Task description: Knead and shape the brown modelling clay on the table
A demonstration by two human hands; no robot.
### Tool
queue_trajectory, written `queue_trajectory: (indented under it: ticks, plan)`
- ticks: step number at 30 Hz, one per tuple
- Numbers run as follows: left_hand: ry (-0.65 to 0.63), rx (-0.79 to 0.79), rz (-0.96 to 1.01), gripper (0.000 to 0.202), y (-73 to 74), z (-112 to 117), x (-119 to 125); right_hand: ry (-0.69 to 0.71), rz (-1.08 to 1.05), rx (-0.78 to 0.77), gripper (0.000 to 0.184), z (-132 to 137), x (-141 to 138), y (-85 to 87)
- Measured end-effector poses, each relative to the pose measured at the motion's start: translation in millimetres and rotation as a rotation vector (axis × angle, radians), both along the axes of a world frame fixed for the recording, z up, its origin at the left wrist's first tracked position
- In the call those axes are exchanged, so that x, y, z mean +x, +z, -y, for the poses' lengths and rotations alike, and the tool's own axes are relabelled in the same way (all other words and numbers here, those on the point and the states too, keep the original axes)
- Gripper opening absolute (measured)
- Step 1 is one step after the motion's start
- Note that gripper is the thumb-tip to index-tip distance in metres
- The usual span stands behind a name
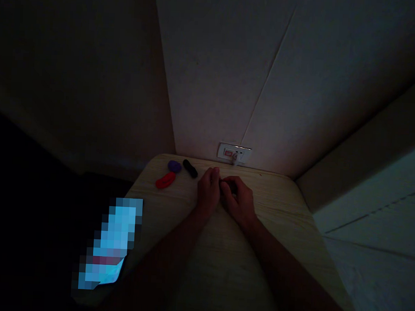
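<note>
The counter [278, 261] is spread beneath the fingers of the left hand [208, 190] and the right hand [242, 204], by which, it is judged, steady support is gained. A lit device [115, 243] is noted at the counter's left edge, well left of the fingers and nearer the wearer; its display is obscured. A socket plate [220, 150] is fixed to the wall, just beyond the fingers. Left of the fingers, a red piece [165, 180], a black piece [190, 168] and a purple piece [174, 166] are grouped, presumably so that working room is kept. Between the hands a dark piece [222, 186] is found, partly hidden; it is grasped by the curled right fingers, thumb near forefinger, probably for fine control. The left fingers are folded alongside; whether anything is gripped by them cannot be told.
</note>
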State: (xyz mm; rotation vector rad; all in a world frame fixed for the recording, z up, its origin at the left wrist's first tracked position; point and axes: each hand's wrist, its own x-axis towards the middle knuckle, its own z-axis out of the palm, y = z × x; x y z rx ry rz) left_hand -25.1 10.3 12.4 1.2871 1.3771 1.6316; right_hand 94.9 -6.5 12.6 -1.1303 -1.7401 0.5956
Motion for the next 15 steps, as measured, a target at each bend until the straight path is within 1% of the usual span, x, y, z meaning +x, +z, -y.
queue_trajectory:
  ticks: [2, 5, 9, 11, 13, 15]
  plan:
    - [0.036, -0.034, 0.003, 0.048, 0.7, -2.3, -2.4, 0.060, 0.005, -0.020, 0.024, 1.2, -0.3, -0.1]
    - [0.055, -0.083, 0.015, 0.055, 2.5, -6.9, -6.0, 0.126, 0.009, -0.035, 0.026, 4.2, -1.6, 1.1]
    - [0.038, -0.103, 0.045, 0.060, 2.7, -10.1, -6.7, 0.104, -0.030, -0.050, 0.022, 5.7, -3.2, 2.7]
    - [-0.035, -0.157, 0.164, 0.060, 1.0, -10.5, -5.8, 0.050, -0.083, -0.059, 0.024, 2.6, -2.4, 1.6]
    - [-0.158, -0.208, 0.328, 0.058, -1.1, -10.6, -5.3, -0.036, -0.157, -0.072, 0.029, -2.9, -0.4, -1.1]
    - [-0.278, -0.193, 0.433, 0.056, -2.9, -10.8, -5.7, -0.115, -0.234, -0.101, 0.037, -8.9, 1.8, -4.6]
